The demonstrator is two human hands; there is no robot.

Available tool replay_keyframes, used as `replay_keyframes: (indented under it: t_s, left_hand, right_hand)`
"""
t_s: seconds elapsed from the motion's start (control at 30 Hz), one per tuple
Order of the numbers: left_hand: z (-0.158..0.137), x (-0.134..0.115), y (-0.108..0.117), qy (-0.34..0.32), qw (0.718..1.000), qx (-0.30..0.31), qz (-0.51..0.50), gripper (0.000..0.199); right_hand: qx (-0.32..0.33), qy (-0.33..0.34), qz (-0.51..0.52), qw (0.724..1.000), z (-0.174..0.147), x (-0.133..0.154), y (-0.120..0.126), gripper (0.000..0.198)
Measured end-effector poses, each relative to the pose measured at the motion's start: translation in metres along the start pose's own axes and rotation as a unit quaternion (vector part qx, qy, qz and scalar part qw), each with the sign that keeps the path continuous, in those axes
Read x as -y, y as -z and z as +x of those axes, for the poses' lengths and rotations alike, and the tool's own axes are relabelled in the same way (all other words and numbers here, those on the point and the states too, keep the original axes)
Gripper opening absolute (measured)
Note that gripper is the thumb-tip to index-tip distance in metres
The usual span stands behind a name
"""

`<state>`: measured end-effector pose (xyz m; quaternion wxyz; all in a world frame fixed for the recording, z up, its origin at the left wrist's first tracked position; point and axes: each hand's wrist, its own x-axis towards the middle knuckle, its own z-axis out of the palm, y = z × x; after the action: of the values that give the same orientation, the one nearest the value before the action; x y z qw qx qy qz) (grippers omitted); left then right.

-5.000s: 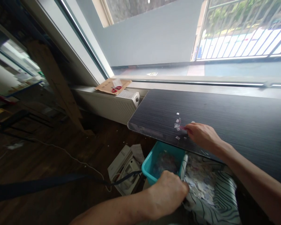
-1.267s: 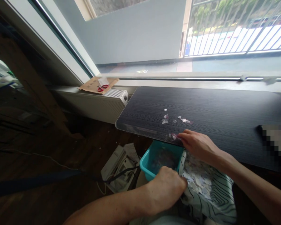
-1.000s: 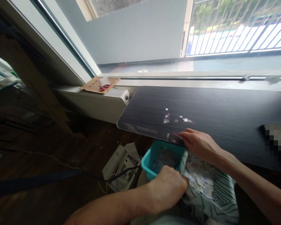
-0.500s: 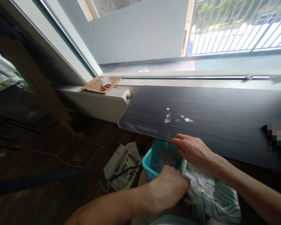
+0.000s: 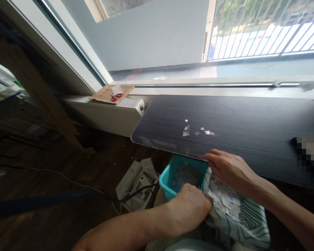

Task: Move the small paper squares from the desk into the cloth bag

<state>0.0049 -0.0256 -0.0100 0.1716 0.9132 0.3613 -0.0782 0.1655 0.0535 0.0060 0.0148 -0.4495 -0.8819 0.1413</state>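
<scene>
My right hand (image 5: 229, 168) is closed in a pinch at the front edge of the dark table. A thin, see-through pinkish piece of plastic film (image 5: 202, 157) sticks out from its fingertips. My left hand (image 5: 192, 205) is a fist where the turquoise basin (image 5: 166, 190) meets a patterned bag (image 5: 255, 216); its fingertips are hidden, so what it grips is unclear. Small clear scraps (image 5: 187, 174) lie in the basin. White paper-like scraps (image 5: 226, 202) fill the bag. Several tiny clear and white pieces (image 5: 207, 132) are scattered on the table (image 5: 246, 122).
Red-handled scissors (image 5: 116, 97) lie on a brown envelope (image 5: 101, 95) over the radiator (image 5: 112, 116). An open white box (image 5: 128, 184) with a device and cables stands on the floor, left of the basin. A blurred-out object (image 5: 312, 153) is at the table's right.
My right hand has shifted slightly right along the table edge, and the pinkish film now shows at its fingertips. A clear piece seen hanging over the basin no longer shows there. My left hand stays put.
</scene>
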Motion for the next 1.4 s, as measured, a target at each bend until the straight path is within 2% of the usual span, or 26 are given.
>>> replay_keyframes:
  t_s: [0.07,0.13,0.23,0.3,0.33,0.5,0.63,0.7,0.93,1.1,1.27,1.4]
  left_hand:
    - [0.000,0.000,0.002,-0.002,1.000,0.003,-0.008,0.005]
    - [0.000,-0.001,0.004,0.000,1.000,0.009,-0.012,0.004]
    - [0.001,-0.002,0.006,0.003,1.000,0.018,-0.008,0.003]
    - [0.002,-0.003,0.007,0.001,1.000,0.019,-0.007,0.002]
    - [0.002,-0.004,0.007,0.000,1.000,0.021,-0.007,0.002]
    - [0.004,-0.004,0.011,0.005,0.999,0.043,-0.006,0.001]
    - [0.005,-0.004,0.014,0.003,0.998,0.056,-0.002,0.003]
    - [0.005,-0.004,0.014,0.001,0.998,0.058,-0.004,0.002]
    - [0.006,-0.004,0.015,0.009,0.998,0.060,-0.002,0.001]
    - [0.006,-0.003,0.014,0.000,0.999,0.047,0.000,0.002]
    - [0.005,-0.001,0.009,-0.005,0.999,0.034,0.000,0.002]
    - [0.002,0.000,0.007,-0.023,1.000,0.011,-0.007,0.002]
  right_hand:
    - [0.017,0.020,0.017,1.000,0.001,-0.004,0.004,0.032]
    - [-0.001,0.011,0.024,1.000,0.008,-0.017,0.010,0.034]
    - [-0.074,-0.082,-0.012,0.994,0.025,-0.047,0.020,0.037]
    - [-0.088,-0.152,-0.051,0.983,0.034,-0.065,0.023,0.037]
    - [-0.081,-0.161,-0.063,0.981,0.036,-0.070,0.023,0.038]
    - [-0.038,-0.079,-0.046,0.995,0.035,-0.066,0.019,0.037]
    - [-0.069,-0.129,-0.061,0.987,0.048,-0.069,0.024,0.038]
    - [-0.062,-0.142,-0.074,0.985,0.055,-0.070,0.025,0.038]
    - [-0.023,-0.042,-0.028,0.998,0.047,-0.049,0.020,0.036]
    - [-0.035,-0.095,-0.048,0.994,0.041,-0.051,0.019,0.036]
    - [-0.005,-0.009,-0.006,1.000,0.029,-0.036,0.014,0.036]
    - [-0.028,-0.020,-0.006,0.999,0.019,-0.037,0.010,0.035]
